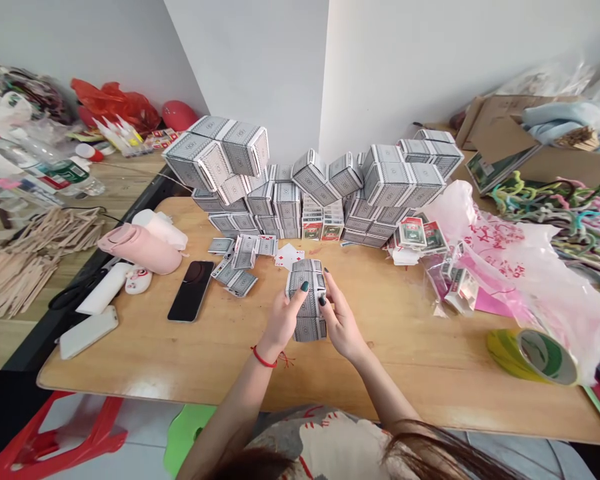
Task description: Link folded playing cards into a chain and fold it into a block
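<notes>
Both my hands hold a small block built of folded playing cards (307,300) with grey patterned backs, just above the wooden table (405,360). My left hand (283,320) grips its left side, fingers curled over the top. On the block's right side my right hand (340,320) presses with its fingers closed against it. Loose folded cards (237,263) and one face-up red card (287,255) lie just beyond the block. A large heap of finished card blocks (310,183) is stacked against the wall behind.
A black phone (191,290), a pink case (140,248) and white objects (89,330) lie at left. A pink plastic bag (510,267) with card packs and a roll of tape (533,355) sit at right. Wooden sticks (30,257) cover the neighbouring table.
</notes>
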Demonstrator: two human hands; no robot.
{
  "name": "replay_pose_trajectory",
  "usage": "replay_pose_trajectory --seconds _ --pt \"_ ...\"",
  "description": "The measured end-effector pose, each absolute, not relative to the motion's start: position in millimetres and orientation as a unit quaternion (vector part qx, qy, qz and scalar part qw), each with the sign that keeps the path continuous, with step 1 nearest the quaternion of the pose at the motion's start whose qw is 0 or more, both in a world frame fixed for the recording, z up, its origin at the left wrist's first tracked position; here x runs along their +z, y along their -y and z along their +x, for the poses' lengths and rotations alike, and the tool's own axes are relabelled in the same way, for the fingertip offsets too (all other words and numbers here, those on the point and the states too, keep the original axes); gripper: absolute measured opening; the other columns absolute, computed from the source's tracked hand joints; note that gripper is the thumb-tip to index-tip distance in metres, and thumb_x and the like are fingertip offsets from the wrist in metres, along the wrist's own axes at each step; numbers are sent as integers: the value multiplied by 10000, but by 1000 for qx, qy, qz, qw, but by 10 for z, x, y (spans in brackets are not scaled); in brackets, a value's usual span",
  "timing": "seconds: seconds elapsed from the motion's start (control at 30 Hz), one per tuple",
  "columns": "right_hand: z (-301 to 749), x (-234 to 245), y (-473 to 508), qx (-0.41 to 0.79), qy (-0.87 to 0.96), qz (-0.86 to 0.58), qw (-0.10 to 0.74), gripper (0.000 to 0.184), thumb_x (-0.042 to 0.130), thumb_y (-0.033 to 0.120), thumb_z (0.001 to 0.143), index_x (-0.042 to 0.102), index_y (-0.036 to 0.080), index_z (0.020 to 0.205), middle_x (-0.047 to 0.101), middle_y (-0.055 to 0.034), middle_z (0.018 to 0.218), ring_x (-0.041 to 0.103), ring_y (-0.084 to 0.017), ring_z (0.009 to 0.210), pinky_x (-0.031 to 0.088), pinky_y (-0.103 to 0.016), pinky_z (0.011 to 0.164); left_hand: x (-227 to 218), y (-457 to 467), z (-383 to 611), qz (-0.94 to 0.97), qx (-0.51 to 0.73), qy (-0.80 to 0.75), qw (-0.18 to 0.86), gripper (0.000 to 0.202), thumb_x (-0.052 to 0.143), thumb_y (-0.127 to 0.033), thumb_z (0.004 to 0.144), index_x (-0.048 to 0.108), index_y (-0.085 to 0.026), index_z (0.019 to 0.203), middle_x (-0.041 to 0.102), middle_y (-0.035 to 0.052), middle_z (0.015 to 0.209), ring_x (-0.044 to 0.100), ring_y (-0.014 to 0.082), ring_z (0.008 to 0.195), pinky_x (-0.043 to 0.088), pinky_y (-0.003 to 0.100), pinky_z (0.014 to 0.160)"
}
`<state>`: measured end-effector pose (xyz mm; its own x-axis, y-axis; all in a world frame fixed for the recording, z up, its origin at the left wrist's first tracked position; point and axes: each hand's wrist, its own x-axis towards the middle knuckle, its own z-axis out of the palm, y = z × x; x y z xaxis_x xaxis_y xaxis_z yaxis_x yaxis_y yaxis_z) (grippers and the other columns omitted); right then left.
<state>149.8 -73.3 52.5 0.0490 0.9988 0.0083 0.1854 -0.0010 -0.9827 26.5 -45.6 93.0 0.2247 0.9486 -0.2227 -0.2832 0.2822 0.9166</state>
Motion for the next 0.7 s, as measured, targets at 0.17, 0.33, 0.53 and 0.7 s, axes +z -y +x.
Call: replay_pose_trajectory --seconds 0.17,0.33,0.53,0.7 --pt "1535 549 757 419 600 -543 412 509 318 415 874 240 274 1357 509 -79 1085 496 -216 996 367 -427 921 917 433 287 402 465 -456 644 309 528 -329 758 610 -152 997 673 57 928 610 217 872 466 314 766" --pt "1561 546 770 419 614 -533 404 465 337 381 880 280 271 1328 494 -88 1047 477 -209 991 404 -418 877 933 422 296 423 457 -495 606 242 516 -299 733 627 -123 856 678 48 835 611 191 781 465 278 706" --pt "1571 582 776 453 603 -504 420 419 395 349 865 337 285 1275 467 -78 1114 468 -188 998 434 -395 875 892 404 270 399 460 -470 639 237 522 -303 704 607 -118 825 665 47 803 604 200 790 458 300 716" --pt "1582 529 770 487 558 -502 446 418 430 348 851 334 273 1251 503 -74 1049 495 -179 973 487 -361 792 881 383 253 422 455 -481 619 246 550 -325 706 533 -138 865 633 47 846 587 202 859 441 320 763"
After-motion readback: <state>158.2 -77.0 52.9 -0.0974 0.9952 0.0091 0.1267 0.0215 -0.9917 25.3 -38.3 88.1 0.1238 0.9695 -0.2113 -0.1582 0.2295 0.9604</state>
